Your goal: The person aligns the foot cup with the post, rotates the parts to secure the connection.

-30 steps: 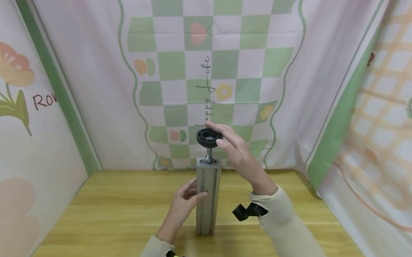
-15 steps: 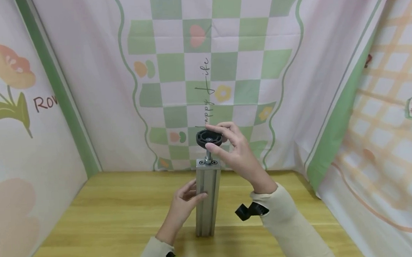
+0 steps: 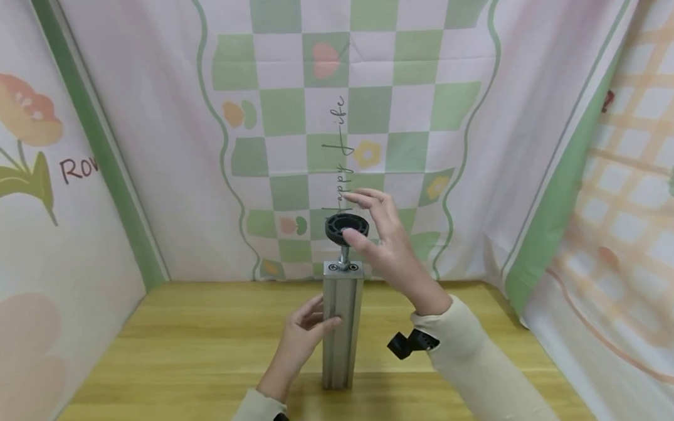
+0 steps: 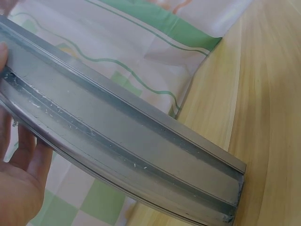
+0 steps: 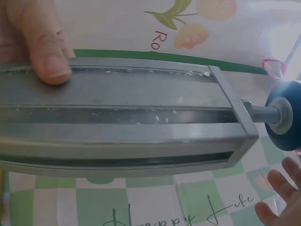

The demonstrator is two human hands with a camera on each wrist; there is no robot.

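Note:
An aluminium extrusion profile (image 3: 340, 336) stands upright on the wooden table in the head view. A metal end plate (image 3: 343, 271) with screws caps its top. From the plate rises a threaded stud (image 3: 344, 255) bearing a black round levelling foot (image 3: 332, 228), hollow side up. My left hand (image 3: 298, 338) grips the profile at mid-height, its thumb (image 5: 51, 66) on one face and its fingers (image 4: 40, 162) behind. Beside the foot, my right hand (image 3: 394, 258) has its fingers spread and raised past the rim. Its thumb overlaps the foot's near edge in the head view.
The table (image 3: 207, 342) runs back to a hanging cloth (image 3: 287, 112) with green and white checks. Patterned cloths also hang at the left (image 3: 17, 262) and right (image 3: 642, 222). Black straps with small blocks (image 3: 413, 343) sit on both cuffs.
Half a second ago my right fingers and thumb were at the foot's rim; now the fingers have lifted up and away from it. My left hand and the profile have stayed in place.

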